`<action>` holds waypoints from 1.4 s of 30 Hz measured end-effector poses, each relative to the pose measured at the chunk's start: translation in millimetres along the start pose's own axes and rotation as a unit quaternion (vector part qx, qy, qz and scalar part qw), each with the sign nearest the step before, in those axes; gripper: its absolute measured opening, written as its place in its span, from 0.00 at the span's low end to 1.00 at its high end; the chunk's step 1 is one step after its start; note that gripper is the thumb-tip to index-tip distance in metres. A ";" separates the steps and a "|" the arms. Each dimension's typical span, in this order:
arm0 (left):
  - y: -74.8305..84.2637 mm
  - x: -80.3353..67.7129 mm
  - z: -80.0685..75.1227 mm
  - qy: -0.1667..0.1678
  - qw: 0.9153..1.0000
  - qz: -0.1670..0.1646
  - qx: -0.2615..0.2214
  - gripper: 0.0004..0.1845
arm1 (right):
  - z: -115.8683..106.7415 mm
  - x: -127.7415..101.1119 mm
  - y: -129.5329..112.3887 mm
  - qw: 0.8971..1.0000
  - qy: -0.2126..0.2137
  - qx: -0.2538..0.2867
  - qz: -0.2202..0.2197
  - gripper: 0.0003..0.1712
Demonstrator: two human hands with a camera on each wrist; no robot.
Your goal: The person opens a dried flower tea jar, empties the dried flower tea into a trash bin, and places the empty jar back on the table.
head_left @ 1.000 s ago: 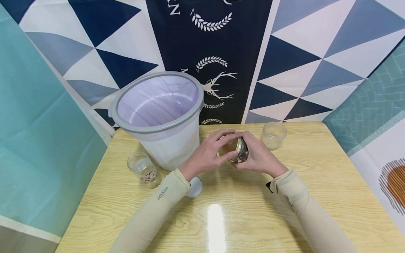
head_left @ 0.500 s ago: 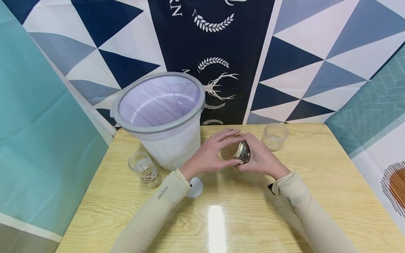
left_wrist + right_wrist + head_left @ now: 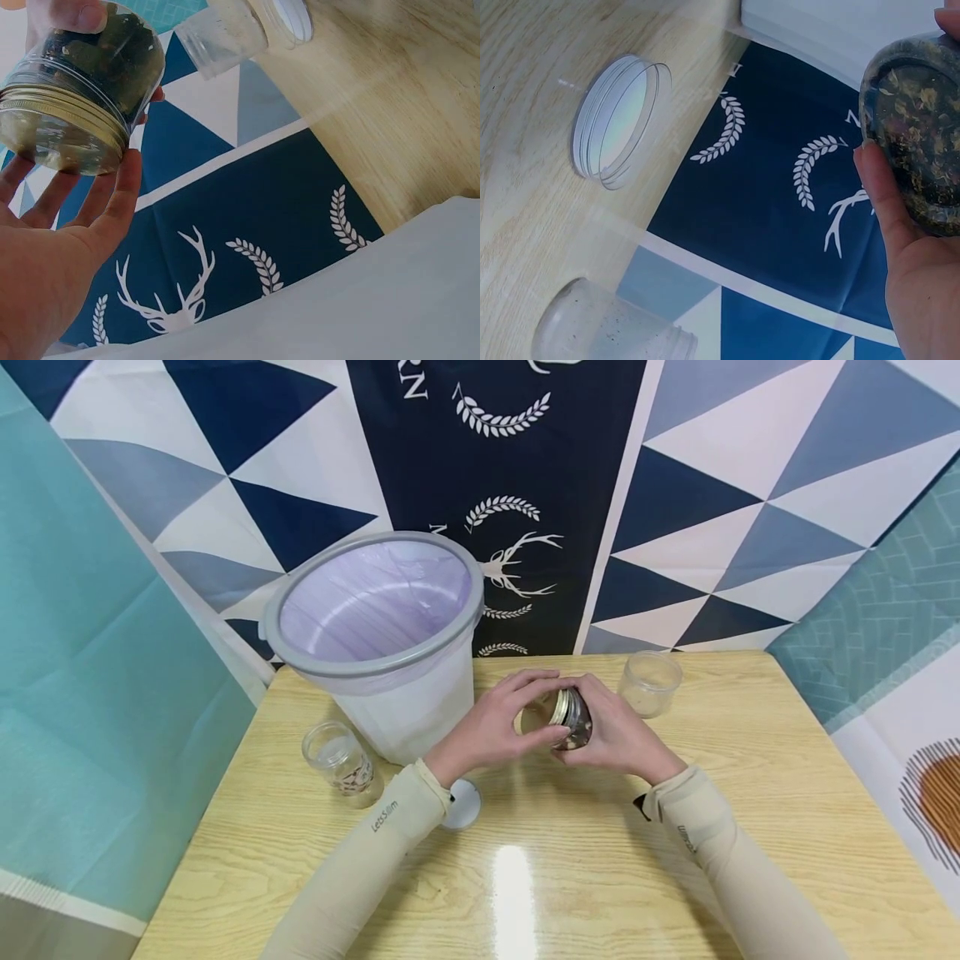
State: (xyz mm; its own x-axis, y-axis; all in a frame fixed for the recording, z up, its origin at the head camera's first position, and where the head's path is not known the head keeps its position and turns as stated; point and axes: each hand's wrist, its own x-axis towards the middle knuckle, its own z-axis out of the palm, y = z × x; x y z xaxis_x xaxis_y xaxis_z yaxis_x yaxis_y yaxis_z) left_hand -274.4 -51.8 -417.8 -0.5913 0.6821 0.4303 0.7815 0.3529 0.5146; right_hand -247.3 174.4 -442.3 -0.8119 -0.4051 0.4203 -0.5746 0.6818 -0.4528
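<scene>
Both hands on it — left hand curls around the gold screw lid, right hand grips the clear glass jar of dark dried bits, held above the pale wooden table beside the grey-rimmed white bin.

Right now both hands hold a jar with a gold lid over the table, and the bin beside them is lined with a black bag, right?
Not quite: the bag lining the bin is pale purple, not black, as the head view shows. The rest stands: the left hand and right hand hold the jar with the gold lid over the table.
</scene>
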 end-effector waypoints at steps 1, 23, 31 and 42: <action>0.0 -0.2 -0.5 -0.001 1.000 -0.003 0.000 0.33 | 0.0 0.0 0.0 1.000 -0.001 0.000 0.000 0.50; -1.4 -5.1 -14.7 0.023 0.999 -0.018 -0.012 0.38 | -1.8 -1.1 3.7 0.998 0.018 0.061 0.005 0.56; -5.8 -14.2 -16.0 0.037 0.999 -0.027 -0.001 0.39 | -6.5 -3.7 6.8 0.996 0.034 0.076 0.020 0.55; -16.0 -40.8 -8.5 -0.025 0.996 -0.082 -0.020 0.43 | -18.5 -3.5 4.9 0.996 0.063 0.067 0.010 0.55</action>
State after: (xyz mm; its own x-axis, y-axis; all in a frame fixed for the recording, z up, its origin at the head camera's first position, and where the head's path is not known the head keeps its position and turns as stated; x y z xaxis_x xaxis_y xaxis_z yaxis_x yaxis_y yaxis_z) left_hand -264.5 -90.7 -437.3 -0.6995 0.6482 0.3008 0.6652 0.4370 0.6054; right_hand -245.3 190.4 -431.4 -0.8088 -0.3063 0.5020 -0.5739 0.5976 -0.5599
